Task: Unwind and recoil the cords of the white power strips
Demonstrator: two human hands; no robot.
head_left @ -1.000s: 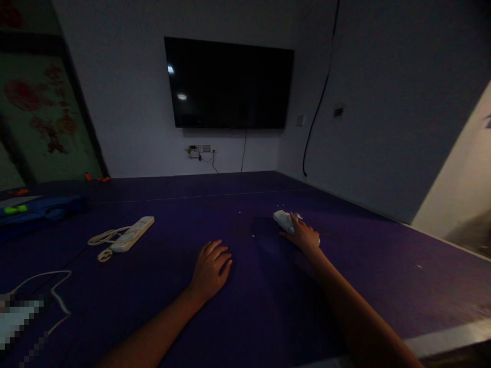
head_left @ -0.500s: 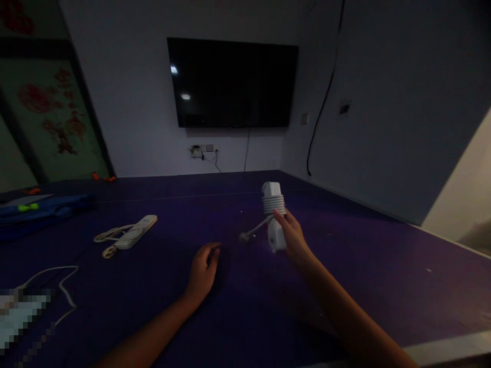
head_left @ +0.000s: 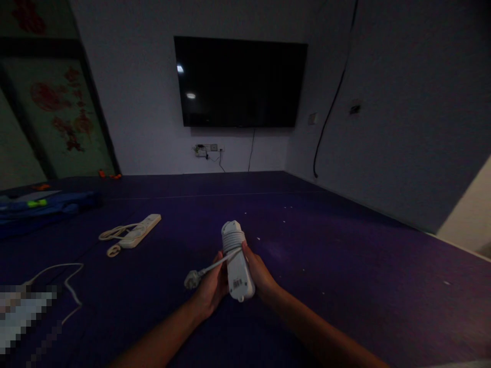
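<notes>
A white power strip (head_left: 238,276) is held between my two hands, its cord (head_left: 233,239) wound in several turns round the upper half. The cord's loose end runs left across my left hand to a plug (head_left: 192,279). My left hand (head_left: 213,286) is closed along the strip's left side, most of its fingers hidden behind it. On the other side my right hand (head_left: 259,268) grips it, with the thumb by the windings. The strip's underside, with a small label, faces me.
A second power strip (head_left: 141,232) with a loose cord lies on the purple surface (head_left: 326,245) to the left. Farther left are blue cloth (head_left: 72,202) and a thin white cable (head_left: 72,291). A television (head_left: 241,82) hangs on the far wall.
My right hand has brought the power strip left and nearer, turning it underside toward me. My left hand, empty before, has closed on its left side.
</notes>
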